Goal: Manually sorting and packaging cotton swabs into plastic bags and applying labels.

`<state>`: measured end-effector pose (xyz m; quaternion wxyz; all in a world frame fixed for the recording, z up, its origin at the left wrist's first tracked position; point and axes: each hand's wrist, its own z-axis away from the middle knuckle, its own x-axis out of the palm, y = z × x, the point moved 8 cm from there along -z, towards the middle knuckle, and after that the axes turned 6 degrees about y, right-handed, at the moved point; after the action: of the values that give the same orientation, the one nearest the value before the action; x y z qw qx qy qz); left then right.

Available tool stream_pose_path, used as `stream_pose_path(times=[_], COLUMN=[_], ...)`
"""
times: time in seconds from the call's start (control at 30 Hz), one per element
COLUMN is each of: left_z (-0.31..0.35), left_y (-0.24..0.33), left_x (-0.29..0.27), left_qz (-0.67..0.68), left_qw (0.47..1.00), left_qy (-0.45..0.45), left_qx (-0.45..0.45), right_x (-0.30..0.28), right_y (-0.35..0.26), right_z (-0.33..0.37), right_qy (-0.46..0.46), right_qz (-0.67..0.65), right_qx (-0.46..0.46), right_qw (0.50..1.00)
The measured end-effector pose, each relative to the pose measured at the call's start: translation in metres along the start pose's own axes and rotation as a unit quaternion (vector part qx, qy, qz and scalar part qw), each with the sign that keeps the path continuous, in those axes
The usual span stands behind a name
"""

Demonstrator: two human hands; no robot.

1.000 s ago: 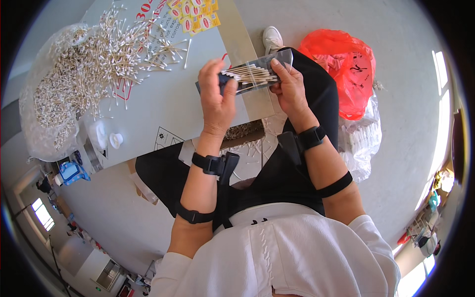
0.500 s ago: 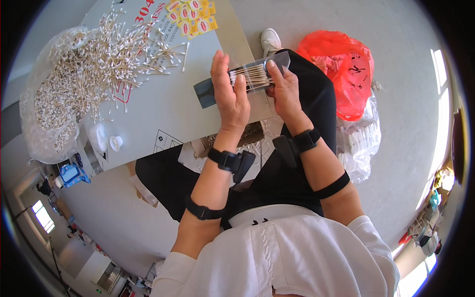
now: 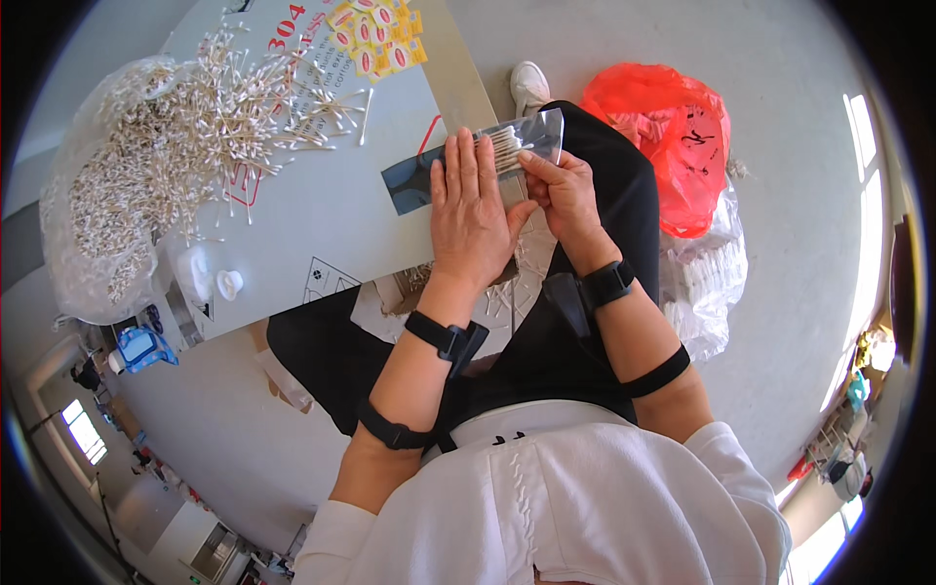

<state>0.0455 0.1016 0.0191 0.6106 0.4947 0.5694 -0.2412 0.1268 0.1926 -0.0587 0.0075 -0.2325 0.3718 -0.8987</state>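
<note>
A clear plastic bag [image 3: 548, 127] holding a bundle of cotton swabs [image 3: 506, 146] lies at the table's right edge. My left hand [image 3: 473, 210] rests flat over the bag's left part, fingers stretched out and thumb apart, hiding some of the swabs. With thumb and fingers my right hand [image 3: 563, 190] pinches the bag's near right edge. A dark, shiny flat strip [image 3: 405, 185] sticks out to the left from beneath my left hand. Left of that, a big heap of loose cotton swabs [image 3: 234, 107] spreads over the table.
The heap spills from a large clear bag [image 3: 58, 214] at the table's left. Yellow-and-white labels [image 3: 385, 39] lie at the far edge. A white cap [image 3: 229, 284] sits near the front. Below the table is a box of swabs [image 3: 395, 292]. A red plastic bag [image 3: 697, 146] stands on the floor.
My left hand has turned from edge-on to palm down and now lies over the bag. The bag has been lowered and flattened towards the table; my right hand keeps its hold.
</note>
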Motion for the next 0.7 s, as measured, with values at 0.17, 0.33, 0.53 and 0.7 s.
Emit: stream_pose_path(times=[0.17, 0.33, 0.53, 0.7], left_z=[-0.004, -0.006, 0.012, 0.009], left_y=[0.000, -0.003, -0.009, -0.012], left_x=[-0.003, -0.009, -0.011, -0.011], left_qz=[-0.019, -0.025, -0.020, -0.037], left_qw=[1.000, 1.000, 0.999, 0.999], left_qy=[-0.007, -0.008, -0.026, -0.028], left_qx=[-0.005, -0.010, -0.021, -0.018], right_x=[0.003, 0.001, 0.010, 0.021], right_y=[-0.002, -0.001, -0.013, -0.020], right_z=[-0.002, -0.001, -0.004, -0.001], right_qy=[0.008, 0.010, 0.003, -0.023], right_qz=[0.052, 0.020, 0.084, 0.104], right_qx=[-0.012, 0.015, -0.033, -0.101], right_qw=[0.999, 1.000, 0.996, 0.989])
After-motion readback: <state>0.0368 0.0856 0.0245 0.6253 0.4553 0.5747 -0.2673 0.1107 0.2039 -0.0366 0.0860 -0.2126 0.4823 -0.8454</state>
